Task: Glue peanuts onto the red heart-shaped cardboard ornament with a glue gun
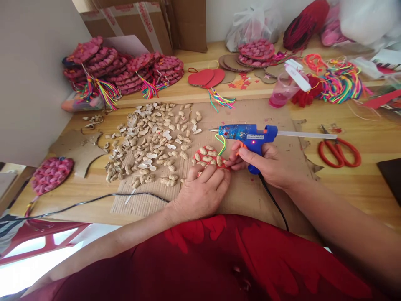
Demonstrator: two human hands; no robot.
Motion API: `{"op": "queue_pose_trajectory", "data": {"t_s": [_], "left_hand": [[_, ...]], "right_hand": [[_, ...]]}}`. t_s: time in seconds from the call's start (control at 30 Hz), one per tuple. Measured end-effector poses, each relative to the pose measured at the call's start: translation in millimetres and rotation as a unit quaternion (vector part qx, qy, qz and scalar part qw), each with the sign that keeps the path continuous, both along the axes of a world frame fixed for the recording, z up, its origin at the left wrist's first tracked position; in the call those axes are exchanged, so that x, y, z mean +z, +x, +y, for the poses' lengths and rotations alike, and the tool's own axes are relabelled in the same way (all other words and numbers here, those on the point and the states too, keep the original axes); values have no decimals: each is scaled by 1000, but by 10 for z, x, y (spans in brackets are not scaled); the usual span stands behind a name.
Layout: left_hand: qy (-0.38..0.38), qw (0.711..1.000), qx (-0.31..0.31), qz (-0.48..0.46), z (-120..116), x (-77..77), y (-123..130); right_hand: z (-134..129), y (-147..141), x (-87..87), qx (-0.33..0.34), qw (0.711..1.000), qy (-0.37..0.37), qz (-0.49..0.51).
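Observation:
A blue glue gun (238, 131) with a clear glue stick (305, 135) out of its back is gripped in my right hand (269, 163), its nozzle facing left and a red light lit. My left hand (205, 188) is closed over the near edge of a red disc (196, 156) covered with peanut shells. A yellow-green cord (223, 144) loops up from the disc. My right fingertips are close to the disc's right edge; whether they touch it I cannot tell. Many loose peanut shells (153, 142) are spread to the left on a cardboard sheet (250, 192).
Red-handled scissors (340, 152) lie right of the cardboard. A black cable (94, 201) runs along the left front. Stacks of pink shell-covered discs (138, 75), plain red discs (206, 78), a plastic cup (282, 90) and colourful tassels (343, 83) line the back shelf.

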State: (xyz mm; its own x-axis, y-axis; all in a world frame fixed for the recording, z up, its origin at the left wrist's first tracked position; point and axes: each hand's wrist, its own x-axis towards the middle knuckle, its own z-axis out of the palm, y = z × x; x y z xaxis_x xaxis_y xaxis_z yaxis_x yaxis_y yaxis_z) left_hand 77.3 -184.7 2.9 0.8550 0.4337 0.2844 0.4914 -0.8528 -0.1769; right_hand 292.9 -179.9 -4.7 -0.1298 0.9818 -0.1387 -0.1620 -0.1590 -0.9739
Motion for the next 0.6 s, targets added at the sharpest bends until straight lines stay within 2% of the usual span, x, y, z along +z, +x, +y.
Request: {"op": "queue_pose_trajectory", "data": {"t_s": [0.3, 0.6], "left_hand": [[12, 1000, -6, 10, 17, 9, 13], [5, 1000, -10, 11, 35, 14, -1]], "right_hand": [[22, -8, 51, -4, 1000, -3, -19], [32, -51, 51, -18, 1000, -19, 8]]}}
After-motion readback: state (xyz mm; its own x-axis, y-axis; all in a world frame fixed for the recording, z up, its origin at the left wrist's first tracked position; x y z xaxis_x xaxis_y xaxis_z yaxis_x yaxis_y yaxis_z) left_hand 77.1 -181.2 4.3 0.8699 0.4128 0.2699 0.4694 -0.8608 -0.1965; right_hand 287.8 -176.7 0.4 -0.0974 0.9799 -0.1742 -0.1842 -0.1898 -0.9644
